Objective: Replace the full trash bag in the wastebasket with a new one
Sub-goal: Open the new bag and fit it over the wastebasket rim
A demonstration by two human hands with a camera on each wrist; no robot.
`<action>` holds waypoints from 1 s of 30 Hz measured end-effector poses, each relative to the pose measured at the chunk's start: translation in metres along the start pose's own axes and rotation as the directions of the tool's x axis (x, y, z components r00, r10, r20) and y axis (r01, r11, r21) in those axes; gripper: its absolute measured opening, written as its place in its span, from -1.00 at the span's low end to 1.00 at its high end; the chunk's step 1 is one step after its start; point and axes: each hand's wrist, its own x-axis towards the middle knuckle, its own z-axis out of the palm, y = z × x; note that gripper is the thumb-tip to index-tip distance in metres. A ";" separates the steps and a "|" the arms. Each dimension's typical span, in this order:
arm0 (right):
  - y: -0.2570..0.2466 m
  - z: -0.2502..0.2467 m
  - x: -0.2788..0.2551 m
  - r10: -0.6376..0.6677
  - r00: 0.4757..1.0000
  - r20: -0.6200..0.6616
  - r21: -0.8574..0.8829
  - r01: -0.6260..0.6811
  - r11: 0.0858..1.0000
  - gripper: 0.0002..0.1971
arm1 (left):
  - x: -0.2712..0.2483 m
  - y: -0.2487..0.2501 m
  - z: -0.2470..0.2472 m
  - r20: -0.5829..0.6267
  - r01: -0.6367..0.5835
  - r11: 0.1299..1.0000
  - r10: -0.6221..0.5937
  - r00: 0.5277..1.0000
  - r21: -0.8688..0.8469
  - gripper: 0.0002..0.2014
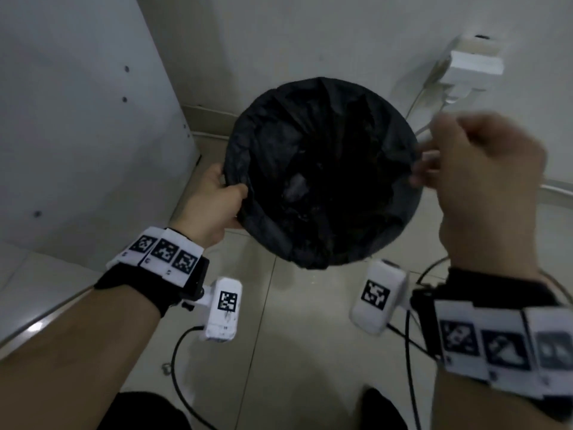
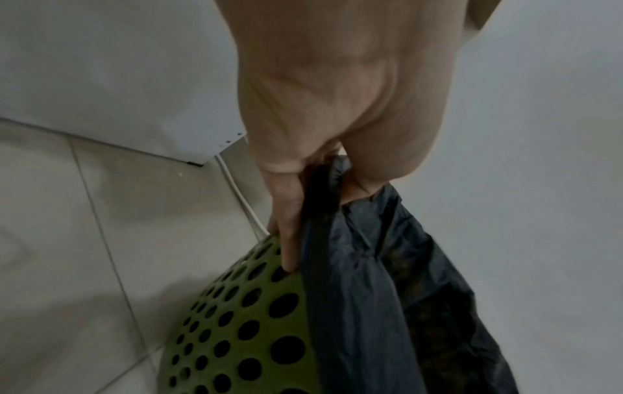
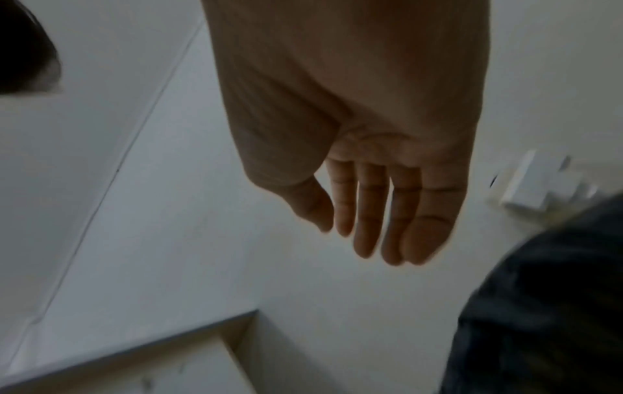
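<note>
Black plastic is what fills most of the head view: a dark trash bag (image 1: pixel 322 169) lines the wastebasket (image 2: pixel 242 333), its edge folded over the round rim, and the whole thing sits on the tiled floor (image 1: pixel 294 352) close to the wall. From the left wrist camera you can see the basket itself is olive green with round holes punched all over the side. The left hand (image 1: pixel 214 206) has the bag's edge pinched at the near-left part of the rim, thumb on top of the plastic and the fingers (image 2: pixel 286 226) running down outside, with one fingertip touching the green wall of the basket. The right hand (image 1: pixel 483 178) is up over the right side of the rim and pretty blurry in the head view; the right wrist camera shows its fingers (image 3: pixel 371 213) straight, close together and holding nothing, with the bag's dark plastic off to the lower right of that shot. Something pale shows faintly down inside the bag but I can't make out what it is. A white cabinet panel (image 1: pixel 77 119) stands just left of the basket, and a white plug block (image 1: pixel 471 63) with cords sits on the wall behind it to the right.
</note>
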 end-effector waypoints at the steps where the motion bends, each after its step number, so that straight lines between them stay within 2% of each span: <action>1: -0.011 0.013 0.009 -0.038 0.995 0.094 -0.025 0.040 0.999 -0.83 | -0.003 -0.001 0.001 0.025 -0.021 0.999 0.021 0.999 0.029 -0.58; 3: -0.012 0.046 0.021 -0.070 0.949 0.307 -0.190 0.133 0.973 -0.89 | -0.010 -0.001 0.001 0.093 -0.076 0.992 0.067 0.993 0.098 -0.59; 4: -0.004 0.062 0.022 -0.020 0.900 0.436 -0.322 0.177 0.930 -0.93 | -0.013 -0.001 0.001 0.128 -0.106 0.985 0.089 0.988 0.133 -0.59; 5: 0.010 0.075 0.022 0.067 0.831 0.552 -0.460 0.236 0.856 -0.87 | -0.015 -0.002 -0.001 0.162 -0.132 0.979 0.106 0.981 0.157 -0.59; 7: 0.045 0.095 0.021 0.253 0.697 0.671 -0.645 0.380 0.663 -0.54 | -0.019 -0.005 -0.004 0.227 -0.166 0.970 0.124 0.966 0.177 -0.54; 9: 0.079 0.106 0.019 0.387 0.622 0.680 -0.714 0.445 0.540 -0.31 | -0.022 -0.010 -0.007 0.279 -0.201 0.959 0.142 0.950 0.198 -0.51; 11: 0.112 0.110 0.022 0.476 0.595 0.647 -0.760 0.458 0.460 -0.22 | -0.026 -0.014 -0.010 0.332 -0.251 0.943 0.171 0.928 0.217 -0.50; 15: 0.173 0.094 0.027 0.614 0.554 0.562 -0.827 0.396 0.399 -0.19 | -0.033 -0.021 -0.019 0.423 -0.334 0.909 0.208 0.882 0.248 -0.47; 16: 0.188 0.088 0.024 0.641 0.544 0.541 -0.839 0.395 0.373 -0.13 | -0.035 -0.023 -0.021 0.444 -0.360 0.899 0.225 0.867 0.249 -0.47; 18: 0.225 0.077 0.016 0.667 0.533 0.521 -0.846 0.423 0.323 0.15 | -0.038 -0.026 -0.022 0.488 -0.411 0.876 0.251 0.836 0.253 -0.46; 20: 0.259 0.073 0.011 0.649 0.567 0.508 -0.852 0.441 0.282 0.41 | -0.040 -0.028 -0.022 0.507 -0.427 0.869 0.257 0.823 0.252 -0.46; 21: 0.272 0.074 0.010 0.645 0.572 0.507 -0.855 0.432 0.288 0.42 | -0.041 -0.029 -0.022 0.514 -0.424 0.872 0.253 0.820 0.247 -0.46; 23: 0.251 0.081 0.012 0.650 0.544 0.531 -0.843 0.415 0.341 0.20 | -0.040 -0.028 -0.022 0.511 -0.424 0.873 0.257 0.820 0.242 -0.46; 26: 0.186 0.086 0.016 0.648 0.517 0.560 -0.819 0.461 0.340 -0.31 | -0.040 -0.027 -0.022 0.504 -0.430 0.864 0.257 0.825 0.263 -0.46; 27: 0.168 0.086 0.015 0.618 0.511 0.597 -0.795 0.477 0.375 -0.49 | -0.040 -0.026 -0.022 0.503 -0.427 0.863 0.251 0.827 0.270 -0.45; 28: 0.156 0.087 0.012 0.602 0.469 0.646 -0.760 0.464 0.454 -0.67 | -0.041 -0.025 -0.021 0.504 -0.424 0.862 0.245 0.828 0.277 -0.45; 29: 0.148 0.087 0.005 0.613 0.400 0.681 -0.731 0.421 0.537 -0.83 | -0.041 -0.024 -0.020 0.502 -0.422 0.860 0.240 0.831 0.287 -0.45; 30: 0.146 0.089 -0.004 0.636 0.318 0.704 -0.709 0.377 0.596 -0.89 | -0.041 -0.023 -0.020 0.501 -0.426 0.855 0.240 0.831 0.297 -0.47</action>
